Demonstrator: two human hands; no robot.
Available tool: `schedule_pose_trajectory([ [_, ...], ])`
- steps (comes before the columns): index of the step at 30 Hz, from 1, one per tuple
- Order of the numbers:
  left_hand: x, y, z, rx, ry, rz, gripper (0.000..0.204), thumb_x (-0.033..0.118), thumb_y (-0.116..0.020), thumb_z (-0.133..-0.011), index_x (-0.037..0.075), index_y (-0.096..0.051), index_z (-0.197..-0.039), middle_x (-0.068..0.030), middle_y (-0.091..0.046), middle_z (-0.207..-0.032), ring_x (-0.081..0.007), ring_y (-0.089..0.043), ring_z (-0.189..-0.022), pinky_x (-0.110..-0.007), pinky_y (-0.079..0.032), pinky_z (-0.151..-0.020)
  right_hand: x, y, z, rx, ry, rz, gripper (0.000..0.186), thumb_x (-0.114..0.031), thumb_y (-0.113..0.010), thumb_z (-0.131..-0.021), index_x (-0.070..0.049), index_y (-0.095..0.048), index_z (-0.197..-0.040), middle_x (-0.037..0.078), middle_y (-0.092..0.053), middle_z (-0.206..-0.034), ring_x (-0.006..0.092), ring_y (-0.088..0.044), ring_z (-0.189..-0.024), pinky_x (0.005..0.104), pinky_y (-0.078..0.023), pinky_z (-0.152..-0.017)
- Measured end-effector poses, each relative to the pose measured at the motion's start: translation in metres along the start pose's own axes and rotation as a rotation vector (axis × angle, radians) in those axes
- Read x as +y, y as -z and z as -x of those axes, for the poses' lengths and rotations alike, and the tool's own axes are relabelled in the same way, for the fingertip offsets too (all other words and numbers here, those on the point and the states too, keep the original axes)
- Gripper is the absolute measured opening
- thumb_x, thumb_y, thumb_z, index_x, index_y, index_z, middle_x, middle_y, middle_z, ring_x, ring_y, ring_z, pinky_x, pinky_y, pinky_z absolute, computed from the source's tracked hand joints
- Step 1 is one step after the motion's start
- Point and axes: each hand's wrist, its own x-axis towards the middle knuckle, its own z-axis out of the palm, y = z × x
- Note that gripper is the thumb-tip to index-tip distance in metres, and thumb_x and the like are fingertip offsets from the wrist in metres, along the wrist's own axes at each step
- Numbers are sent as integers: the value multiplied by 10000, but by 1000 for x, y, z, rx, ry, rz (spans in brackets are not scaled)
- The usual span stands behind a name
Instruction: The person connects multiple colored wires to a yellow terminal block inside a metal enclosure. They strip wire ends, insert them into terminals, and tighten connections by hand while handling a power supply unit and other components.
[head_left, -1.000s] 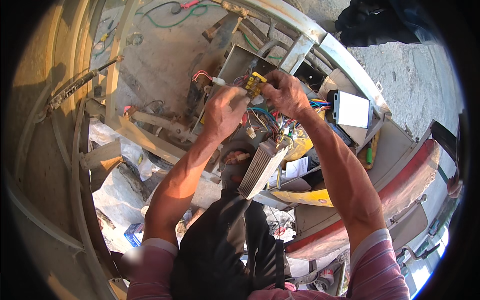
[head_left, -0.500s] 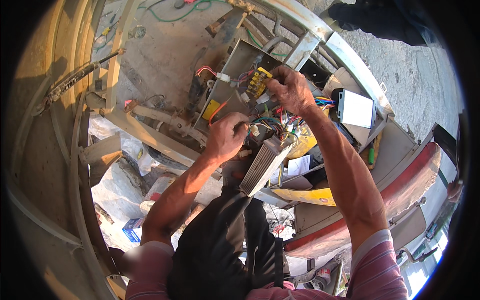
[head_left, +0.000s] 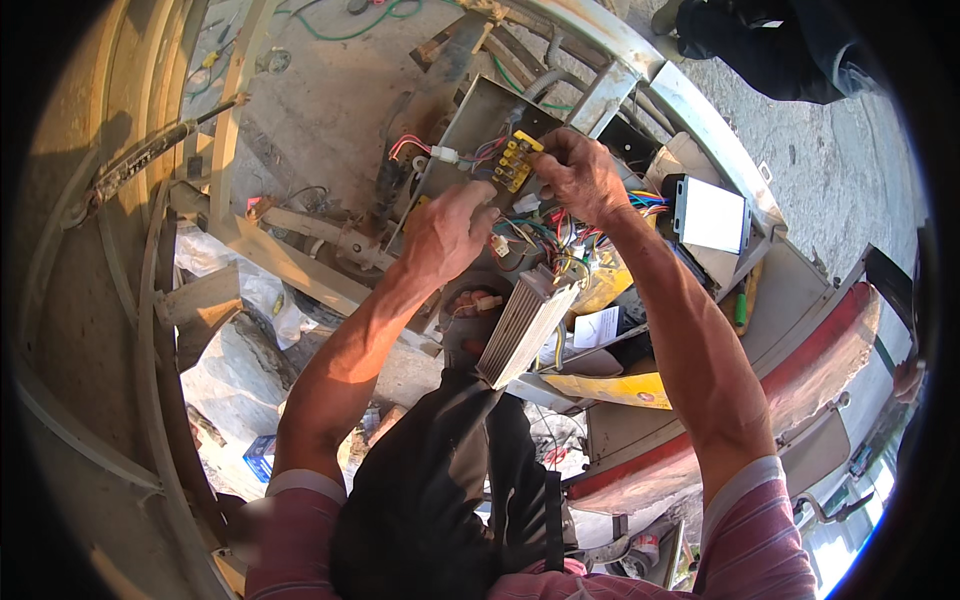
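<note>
My right hand [head_left: 575,178] pinches the right edge of a yellow block with several terminals [head_left: 513,160] above an open metal housing [head_left: 464,121]. My left hand [head_left: 448,222] is below and left of the block, fingers bent; what they hold, if anything, is hidden. Bundles of coloured wires [head_left: 536,232] and white connectors lie beneath and between my hands. A white plug on red wires [head_left: 443,153] sits left of the block. A finned aluminium unit [head_left: 526,325] stands below my hands, just above my trousered legs.
A metal box with a white top [head_left: 707,215] is at the right, above a green-handled tool [head_left: 741,310]. Steel frame bars [head_left: 231,120] run along the left and a curved rail [head_left: 705,130] across the back. Another person's dark-clothed legs [head_left: 760,45] are at the top right.
My left hand dropped lower toward the wires, then rose again toward the block. My right hand stays on the block. The other person's legs have shifted slightly downward in the picture.
</note>
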Motion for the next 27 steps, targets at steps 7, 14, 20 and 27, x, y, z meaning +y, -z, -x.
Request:
schedule_pose_trajectory([
  [7, 1, -2, -4, 17, 171, 35, 227, 244, -762, -980, 46, -726, -1084, -184, -763, -1008, -406, -731, -929, -459, -559, -779, 0, 1, -2, -12, -8, 14, 412, -296, -670, -920, 77, -712, -1091, 145, -764, -810, 191, -764, -709, 350, -605, -709],
  [14, -8, -7, -18, 54, 209, 111, 228, 252, -766, -976, 26, -755, -1007, -186, -768, -929, -336, -755, -856, -421, -567, -755, 0, 2, -2, -35, -12, 54, 402, -320, -651, -959, 54, -694, -1101, 89, -722, -798, 160, -746, -711, 322, -598, -688],
  [20, -5, -7, -21, 171, 208, 103, 291, 176, -800, -927, 60, -725, -1184, -181, -754, -875, -297, -754, -782, -404, -566, -712, -3, 4, -3, -43, -23, 61, 404, -323, -645, -959, 52, -694, -1098, 94, -723, -799, 165, -750, -714, 328, -600, -691],
  [27, -5, -11, -27, 180, 121, -2, 323, 148, -819, -900, 76, -713, -1197, -157, -749, -878, -345, -743, -777, -427, -572, -714, -6, 3, -2, -32, -42, 36, 396, -319, -643, -962, 48, -695, -1101, 96, -728, -803, 164, -751, -712, 322, -598, -681],
])
